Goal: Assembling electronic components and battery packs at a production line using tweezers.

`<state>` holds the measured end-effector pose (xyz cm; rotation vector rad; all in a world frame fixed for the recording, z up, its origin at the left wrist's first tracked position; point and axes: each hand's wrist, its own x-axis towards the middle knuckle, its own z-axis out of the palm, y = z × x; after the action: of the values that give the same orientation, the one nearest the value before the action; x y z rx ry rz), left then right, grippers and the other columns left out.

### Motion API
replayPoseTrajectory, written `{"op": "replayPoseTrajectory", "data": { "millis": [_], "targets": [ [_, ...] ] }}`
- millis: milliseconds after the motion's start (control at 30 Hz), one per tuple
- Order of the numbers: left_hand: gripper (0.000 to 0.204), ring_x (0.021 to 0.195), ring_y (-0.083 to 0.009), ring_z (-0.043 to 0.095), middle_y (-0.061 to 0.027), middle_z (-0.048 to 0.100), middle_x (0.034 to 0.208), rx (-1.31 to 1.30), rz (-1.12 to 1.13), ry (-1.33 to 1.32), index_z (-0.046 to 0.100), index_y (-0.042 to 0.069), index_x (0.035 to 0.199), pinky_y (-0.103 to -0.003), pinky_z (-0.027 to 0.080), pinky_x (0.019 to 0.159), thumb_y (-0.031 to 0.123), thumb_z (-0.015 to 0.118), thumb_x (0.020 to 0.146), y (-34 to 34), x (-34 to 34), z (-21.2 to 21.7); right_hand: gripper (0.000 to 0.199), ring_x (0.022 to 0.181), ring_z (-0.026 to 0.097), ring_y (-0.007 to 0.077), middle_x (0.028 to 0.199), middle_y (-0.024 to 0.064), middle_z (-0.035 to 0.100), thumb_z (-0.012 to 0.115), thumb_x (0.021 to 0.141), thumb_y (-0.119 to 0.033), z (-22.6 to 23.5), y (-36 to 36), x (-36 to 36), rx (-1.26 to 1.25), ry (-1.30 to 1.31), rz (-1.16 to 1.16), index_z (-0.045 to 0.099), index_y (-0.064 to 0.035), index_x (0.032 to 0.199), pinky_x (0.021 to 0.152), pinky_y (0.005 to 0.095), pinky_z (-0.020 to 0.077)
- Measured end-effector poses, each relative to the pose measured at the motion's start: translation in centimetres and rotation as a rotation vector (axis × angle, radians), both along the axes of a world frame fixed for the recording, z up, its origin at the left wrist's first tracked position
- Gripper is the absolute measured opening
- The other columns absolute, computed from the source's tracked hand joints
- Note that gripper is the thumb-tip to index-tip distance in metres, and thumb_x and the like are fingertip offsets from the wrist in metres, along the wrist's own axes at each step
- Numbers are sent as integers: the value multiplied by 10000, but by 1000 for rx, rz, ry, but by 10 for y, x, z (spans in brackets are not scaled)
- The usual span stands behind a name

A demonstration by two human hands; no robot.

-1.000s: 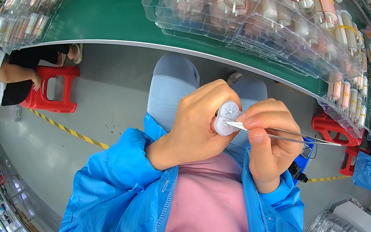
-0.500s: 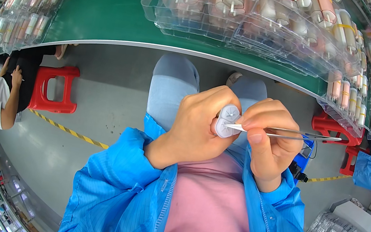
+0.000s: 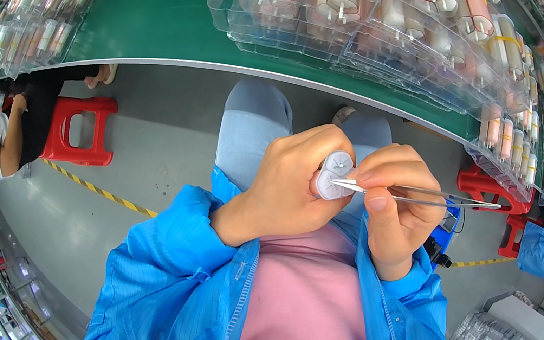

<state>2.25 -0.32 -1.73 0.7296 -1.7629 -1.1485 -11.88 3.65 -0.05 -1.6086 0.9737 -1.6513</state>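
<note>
While the L hand (image 3: 293,177) clenched a pale grey twin-lobed plastic part (image 3: 338,165) at centre frame, the R hand (image 3: 402,191) pinched a pair of metal tweezers (image 3: 347,182) close to their tips, handle end pointing to the right of the frame. The part's two round faces, w/ a radial pattern on at least the upper one, were turned up past the L thumb side; the rest of it was hidden in the fist. The tips were at the lower lobe; whether they touched it or gripped any small bit, couldn't tell.

Step in hand, by my read: fine tweezer work on the part's end face. Next move prob. called for a steady L fist, w/ only small R finger motions so the tips didn't slip or scratch the plastic.

Both hands were off the green table (image 3: 163,3), below its edge in the frame and over the lap. Stacked clear plastic trays (image 3: 288,43) sat on it, upper centre to upper right, w/ pink & whitish tubes in them, some w/ yellow bands. Red stool (image 3: 108,133) at left of frame, well apart from the work.
</note>
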Motion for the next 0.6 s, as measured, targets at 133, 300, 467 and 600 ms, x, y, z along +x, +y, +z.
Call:
{"op": "replayPoseTrajectory", "data": {
  "millis": [133,300,467,600],
  "targets": [
    [225,599,-293,556,-104,534,690,6,-1,-17,525,38,758,-344,411,503,-6,689,612,0,1,1,111,712,602,180,822,136,647,681,768,-40,0,0,0,7,-9,-5,646,12,859,610,264,467],
    [228,603,-293,559,-105,539,693,9,1,-17,526,37,759,-344,414,506,-8,689,606,0,1,1,110,703,591,170,820,138,645,678,769,-38,-1,1,2,26,-48,-10,647,14,860,608,259,457],
    [229,601,-293,559,-106,540,693,12,-1,-18,526,37,758,-344,415,506,-7,690,604,0,1,1,115,707,589,167,823,138,644,681,770,-42,-1,1,3,30,-47,-12,645,14,864,610,256,454],
    [228,598,-291,558,-105,539,690,11,2,-13,525,36,758,-343,414,505,-5,691,607,0,1,1,123,708,590,169,830,138,644,683,770,-45,-2,1,3,33,-64,-3,645,13,872,612,258,455]
  ]
}}
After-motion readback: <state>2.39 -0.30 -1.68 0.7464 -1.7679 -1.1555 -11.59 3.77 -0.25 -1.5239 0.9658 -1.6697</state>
